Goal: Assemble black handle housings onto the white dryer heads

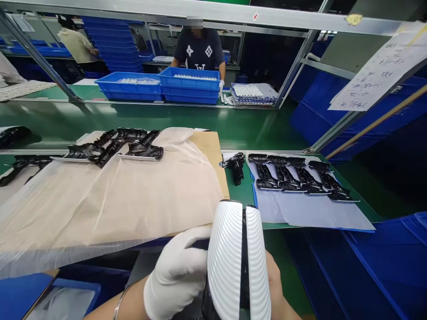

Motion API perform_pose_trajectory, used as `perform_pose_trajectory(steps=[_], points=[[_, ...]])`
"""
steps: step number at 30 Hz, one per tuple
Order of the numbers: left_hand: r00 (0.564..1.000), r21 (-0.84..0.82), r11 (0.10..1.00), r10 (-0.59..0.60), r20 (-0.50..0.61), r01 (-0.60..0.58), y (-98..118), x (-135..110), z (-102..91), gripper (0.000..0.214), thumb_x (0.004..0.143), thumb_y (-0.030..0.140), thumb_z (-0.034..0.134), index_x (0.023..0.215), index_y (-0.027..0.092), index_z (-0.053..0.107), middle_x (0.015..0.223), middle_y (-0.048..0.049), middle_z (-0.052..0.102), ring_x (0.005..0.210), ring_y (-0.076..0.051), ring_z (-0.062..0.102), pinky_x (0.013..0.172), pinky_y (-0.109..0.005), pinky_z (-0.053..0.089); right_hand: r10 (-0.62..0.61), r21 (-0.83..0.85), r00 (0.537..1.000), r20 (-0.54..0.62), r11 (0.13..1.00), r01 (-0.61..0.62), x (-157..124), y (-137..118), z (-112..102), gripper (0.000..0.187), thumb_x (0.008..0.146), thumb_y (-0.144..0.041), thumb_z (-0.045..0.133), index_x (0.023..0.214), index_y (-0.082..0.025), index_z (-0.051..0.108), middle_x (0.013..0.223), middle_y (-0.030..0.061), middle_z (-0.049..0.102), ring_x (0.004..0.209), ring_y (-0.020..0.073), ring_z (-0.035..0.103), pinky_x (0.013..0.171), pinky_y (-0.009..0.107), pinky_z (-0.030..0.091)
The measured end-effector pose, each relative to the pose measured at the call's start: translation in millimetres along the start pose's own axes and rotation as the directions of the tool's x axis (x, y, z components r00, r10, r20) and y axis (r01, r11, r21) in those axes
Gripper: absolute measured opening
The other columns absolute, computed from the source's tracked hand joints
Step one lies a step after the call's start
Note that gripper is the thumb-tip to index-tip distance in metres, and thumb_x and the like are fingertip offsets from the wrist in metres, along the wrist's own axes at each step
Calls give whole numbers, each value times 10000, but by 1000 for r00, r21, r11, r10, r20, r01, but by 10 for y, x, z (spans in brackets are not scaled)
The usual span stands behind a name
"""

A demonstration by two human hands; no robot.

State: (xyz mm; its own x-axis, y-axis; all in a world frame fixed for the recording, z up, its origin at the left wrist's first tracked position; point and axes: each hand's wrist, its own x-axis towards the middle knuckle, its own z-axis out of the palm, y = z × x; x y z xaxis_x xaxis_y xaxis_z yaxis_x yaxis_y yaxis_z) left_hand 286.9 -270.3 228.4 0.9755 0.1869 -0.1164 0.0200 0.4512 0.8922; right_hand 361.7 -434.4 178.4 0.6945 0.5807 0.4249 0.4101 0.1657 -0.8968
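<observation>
Gloved left hand and bare right hand clench a white ribbed housing at six o'clock.
Held upright; the handwritten sheet at two o'clock is too small to read.

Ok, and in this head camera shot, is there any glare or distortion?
Head view: light glares in streaks on the green conveyor belt, the wide lens bows the overhead metal rail, and the close ribbed white housing stays fairly sharp.
</observation>
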Motion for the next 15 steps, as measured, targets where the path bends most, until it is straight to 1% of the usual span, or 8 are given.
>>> perform_pose_trajectory(steps=[1,3,5,7,9,12,14,15], points=[[1000,-8,1000,-11,16,11,10,2,7,58,660,140,810,690,190,805,874,-65,763,841,-274,675,806,-343,538,-19,29,1000,3,999,19,14,-12,-3,214,964,-304,595,1139,-306,718,1090,74,723,889,262,711,767,356,627],[996,-38,996,-73,51,75,19,-3,12,96,704,137,748,766,181,807,880,-60,759,837,-264,666,787,-329,524,-35,53,999,20,998,34,28,-19,-12,264,917,-225,653,1156,-319,713,1113,57,715,919,244,705,782,321,616],[986,-68,986,-146,79,152,8,-13,5,160,713,130,703,843,156,793,875,-54,747,822,-249,654,753,-314,511,-38,52,999,28,998,36,26,-8,-18,300,885,-158,658,1135,-311,720,1120,49,710,918,228,701,787,302,608],[979,-85,978,-182,90,189,-14,-16,-6,196,696,127,689,872,133,775,859,-47,734,799,-233,636,720,-301,499,-47,44,999,27,998,46,19,10,-18,289,880,-119,625,1089,-290,728,1105,52,710,877,216,697,773,304,604],[976,-95,975,-193,99,203,-34,-8,-12,206,687,137,693,879,121,766,858,-47,727,797,-227,620,717,-299,496,-55,34,998,24,998,54,21,24,-15,251,872,-108,618,1028,-269,729,1087,57,709,783,195,678,726,303,596],[985,-38,988,-146,95,151,-49,14,-15,176,701,143,720,868,127,774,875,-55,731,823,-235,613,749,-304,503,-66,22,997,31,998,65,48,29,-8,175,863,-117,623,936,-252,706,973,42,703,629,155,599,616,277,555],[991,33,997,-77,105,74,-60,26,-24,129,725,147,735,846,139,782,876,-64,733,830,-244,622,763,-311,508,-87,7,995,55,996,86,72,26,-2,113,868,-140,618,866,-241,670,848,27,675,618,162,576,583,277,526],[993,82,997,-25,114,16,-69,30,-34,113,740,145,738,843,146,784,882,-69,732,834,-248,629,770,-317,510,-98,-5,993,70,995,98,81,24,0,100,873,-151,609,833,-236,643,791,20,653,628,172,575,577,281,513]])
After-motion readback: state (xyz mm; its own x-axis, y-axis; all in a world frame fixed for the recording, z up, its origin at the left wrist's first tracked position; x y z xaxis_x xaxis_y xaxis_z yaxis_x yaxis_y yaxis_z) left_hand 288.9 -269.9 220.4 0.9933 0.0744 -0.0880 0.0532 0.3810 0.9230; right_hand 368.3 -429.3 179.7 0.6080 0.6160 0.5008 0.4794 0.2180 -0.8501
